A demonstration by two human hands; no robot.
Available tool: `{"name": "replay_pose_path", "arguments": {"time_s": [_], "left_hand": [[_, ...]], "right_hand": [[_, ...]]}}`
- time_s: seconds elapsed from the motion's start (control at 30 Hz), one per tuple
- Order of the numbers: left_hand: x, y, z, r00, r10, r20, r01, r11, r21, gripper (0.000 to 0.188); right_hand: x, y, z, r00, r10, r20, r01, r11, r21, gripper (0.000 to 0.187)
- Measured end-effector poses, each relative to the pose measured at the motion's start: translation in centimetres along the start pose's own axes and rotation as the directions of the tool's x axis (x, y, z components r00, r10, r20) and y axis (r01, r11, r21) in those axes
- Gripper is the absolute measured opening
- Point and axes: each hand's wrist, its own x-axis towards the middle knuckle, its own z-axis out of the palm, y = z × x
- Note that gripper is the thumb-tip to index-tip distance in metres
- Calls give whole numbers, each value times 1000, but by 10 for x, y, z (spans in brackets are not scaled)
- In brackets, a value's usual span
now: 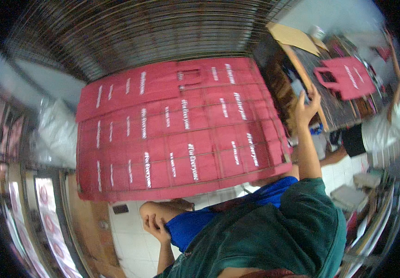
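Observation:
Spread fingers of my left hand (155,227) rest on my bare knee, beside the hem of my blue shorts (188,229); nothing is held there. My right arm reaches out to the right. At its end, my right hand (308,105) is at the wooden edge (298,65) of a dark table, thumb and fingers apart, slightly blurred. A small pale item (297,87) lies beside its thumb, and I cannot tell whether they touch. Before me, a rack holds red fabric bags (158,134) with white print in rows, under a thin grid.
On the dark table (315,99) lie a red bag (348,78) with handles and a tan sheet (297,38). Another person (385,134) in a white shirt stands beside it. Wire racks (139,28) hang above. A dark phone-like object (120,209) lies on the tiled floor.

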Motion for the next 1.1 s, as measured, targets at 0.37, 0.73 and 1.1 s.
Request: {"name": "replay_pose_path", "arguments": {"time_s": [0.37,0.73,1.1], "left_hand": [[0,-1,15,997,44,56,-40,997,-72,38],[-14,7,11,1000,0,11,1,999,-32,40],[28,235,87,715,388,581,-163,901,-402,46]], "right_hand": [[74,192,-80,865,476,160,-251,686,-683,63],[108,260,-66,838,425,342,-17,647,-762,33],[225,68,-151,874,-461,152,471,882,-31,18]]}}
